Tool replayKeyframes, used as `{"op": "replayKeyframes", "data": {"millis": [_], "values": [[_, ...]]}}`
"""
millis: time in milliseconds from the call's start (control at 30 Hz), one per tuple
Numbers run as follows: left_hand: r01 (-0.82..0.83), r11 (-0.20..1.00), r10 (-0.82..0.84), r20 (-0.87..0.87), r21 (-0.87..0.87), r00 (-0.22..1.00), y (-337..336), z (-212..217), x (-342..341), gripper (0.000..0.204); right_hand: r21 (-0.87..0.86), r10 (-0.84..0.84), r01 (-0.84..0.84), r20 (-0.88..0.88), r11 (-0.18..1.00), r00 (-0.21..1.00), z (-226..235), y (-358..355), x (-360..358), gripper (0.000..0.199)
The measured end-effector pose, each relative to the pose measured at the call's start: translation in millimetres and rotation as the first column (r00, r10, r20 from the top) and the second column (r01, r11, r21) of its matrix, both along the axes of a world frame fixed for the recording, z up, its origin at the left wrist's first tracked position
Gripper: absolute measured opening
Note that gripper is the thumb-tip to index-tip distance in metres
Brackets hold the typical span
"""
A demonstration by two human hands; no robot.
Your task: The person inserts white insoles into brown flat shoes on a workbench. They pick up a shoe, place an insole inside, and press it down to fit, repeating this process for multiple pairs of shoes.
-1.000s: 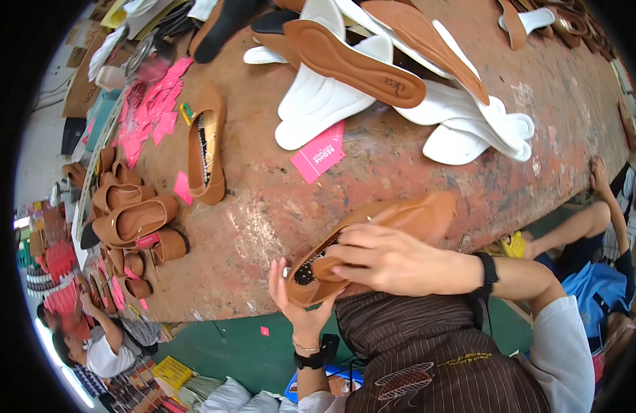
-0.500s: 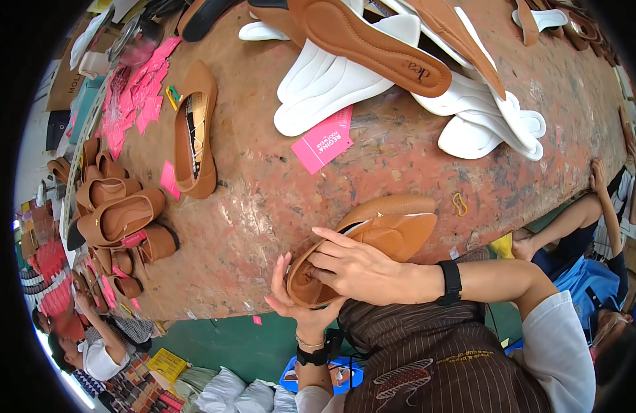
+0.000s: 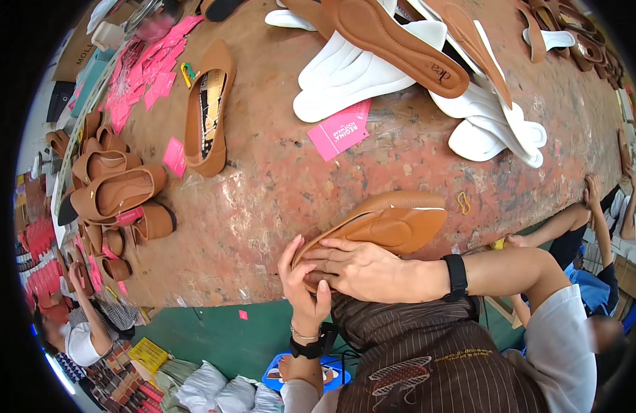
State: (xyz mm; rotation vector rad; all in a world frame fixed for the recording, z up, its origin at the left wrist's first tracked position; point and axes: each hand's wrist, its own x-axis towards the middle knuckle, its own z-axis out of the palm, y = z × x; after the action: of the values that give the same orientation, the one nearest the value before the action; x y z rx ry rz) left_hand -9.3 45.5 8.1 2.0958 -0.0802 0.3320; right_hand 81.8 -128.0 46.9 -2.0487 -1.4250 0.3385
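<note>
At the table's near edge lies a brown leather flat shoe [image 3: 380, 204], toe pointing right. A brown padded insole [image 3: 404, 230] with a pale edge lies along it, its front part over the shoe's toe area. My left hand [image 3: 303, 286] wraps round the heel end, fingers on the far side and thumb on the near side. Across the heel part lies my right hand [image 3: 373, 270], its fingers pressed together on the shoe and hiding the inside of the heel. How far the insole sits inside the shoe cannot be seen.
More brown insoles [image 3: 400, 51] and white insoles [image 3: 345, 76] are piled at the back. A second brown flat shoe [image 3: 206, 110], pink tags [image 3: 338, 131], a yellow rubber band [image 3: 463, 202] and stacked brown sandals [image 3: 125, 191] lie on the table [image 3: 263, 199]. Other people sit along the sides.
The heel of the shoe has turned away and the insole's front shows more. My left thumb has come round to the near side, and my right hand lies flatter over the heel.
</note>
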Motion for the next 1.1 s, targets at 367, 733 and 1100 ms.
{"op": "replayKeyframes", "data": {"millis": [367, 733, 1100], "values": [[-0.072, 0.972, 0.098, -0.106, 0.222, 0.990, -52.4, 48.1, 2.4, 0.050, 0.102, -0.514, 0.511, 0.326, 0.854, 0.794, 12.3, -50.8, 24.1, 0.051], [0.068, 0.976, 0.002, -0.323, 0.205, 0.946, -75.0, 61.7, 86.3, 0.059, -0.096, -0.693, 0.802, -0.571, 0.589, 0.440, 40.0, -75.0, 51.5, 0.017], [0.184, 0.981, -0.172, -0.185, 0.054, 0.968, -57.2, 38.2, 105.6, 0.025, -0.051, -0.780, 0.803, -0.280, 0.594, 0.559, 31.6, -77.4, 42.1, 0.035]]}}
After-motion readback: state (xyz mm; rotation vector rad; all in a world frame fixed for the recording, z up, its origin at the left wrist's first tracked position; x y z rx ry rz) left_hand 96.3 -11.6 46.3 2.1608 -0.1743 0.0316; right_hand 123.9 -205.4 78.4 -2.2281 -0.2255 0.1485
